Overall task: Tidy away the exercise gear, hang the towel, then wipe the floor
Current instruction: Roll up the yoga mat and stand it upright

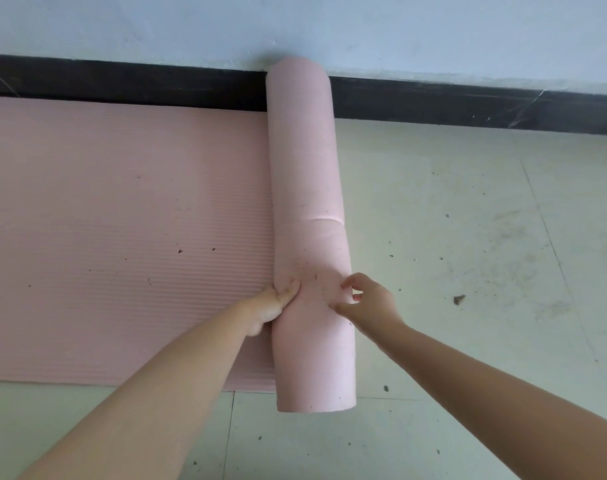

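A pink exercise mat (122,220) lies on the floor, partly rolled. Its rolled part (305,168) forms a thick tube running from the wall toward me. The flat ribbed part stretches out to the left. My left hand (272,304) presses against the left side of the roll, where it meets the flat mat, thumb on top. My right hand (368,299) hovers at the roll's right side with fingers curled and apart, fingertips touching or just off the surface. No towel or cloth is in view.
A pale wall with a black skirting board (468,105) runs across the top; the roll's far end touches it. The tiled floor (485,254) on the right carries dirt specks and a small piece of debris (459,298).
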The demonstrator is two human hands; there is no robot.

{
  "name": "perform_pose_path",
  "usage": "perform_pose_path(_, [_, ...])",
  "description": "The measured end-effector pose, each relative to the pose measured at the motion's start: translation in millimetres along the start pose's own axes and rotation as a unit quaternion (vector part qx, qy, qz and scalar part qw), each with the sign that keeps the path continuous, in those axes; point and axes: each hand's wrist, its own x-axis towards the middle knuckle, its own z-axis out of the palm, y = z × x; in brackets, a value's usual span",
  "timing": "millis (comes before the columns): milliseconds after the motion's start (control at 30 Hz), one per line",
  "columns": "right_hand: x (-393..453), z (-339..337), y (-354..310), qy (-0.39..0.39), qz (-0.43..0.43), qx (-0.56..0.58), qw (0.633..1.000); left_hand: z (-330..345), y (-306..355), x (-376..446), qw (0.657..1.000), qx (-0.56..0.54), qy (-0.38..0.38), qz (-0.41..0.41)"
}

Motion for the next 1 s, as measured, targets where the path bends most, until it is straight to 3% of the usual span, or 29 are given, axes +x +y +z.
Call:
perform_pose_path(200, [2.0,5.4,-0.5,0.005,-0.011,-0.006,1.0,0.2,11.7,-1.7,0.98,0.173,0.084,0.056])
perform_pose_path(333, [6.1,13.2,-7.3,0.004,-0.023,-0.021,1.0,-2.7,12.2,-14.4,0.908,0.292,0.278,0.116])
perform_pose_path(467, [7.5,19.0,-14.8,-0.023,-0.051,-0.075,0.996,-7.7,7.6,-28.1,0.872,0.319,0.297,0.221])
perform_pose_path(567, [9.8,20.6,-19.6,-0.029,-0.039,-0.063,0.997,-18.2,5.5,-37.7,0.9,0.28,0.257,0.214])
perform_pose_path(667, [11.1,18.7,-26.5,-0.05,-0.053,-0.044,0.996,-30.7,-3.0,-51.8,0.966,0.132,0.118,0.187])
perform_pose_path(733, [11.2,21.4,-34.5,-0.07,-0.071,-0.021,0.995,-33.7,-14.3,-59.2,0.977,0.097,0.068,0.178])
perform_pose_path(833, [14.3,31.9,-46.5,-0.098,-0.092,-0.021,0.991,-37.9,-28.2,-60.0,0.976,0.077,0.094,0.179])
perform_pose_path(1000, [16.7,37.1,-48.1,0.016,-0.079,0.08,0.994,-50.4,-30.5,-55.6,0.965,0.119,0.157,0.175])
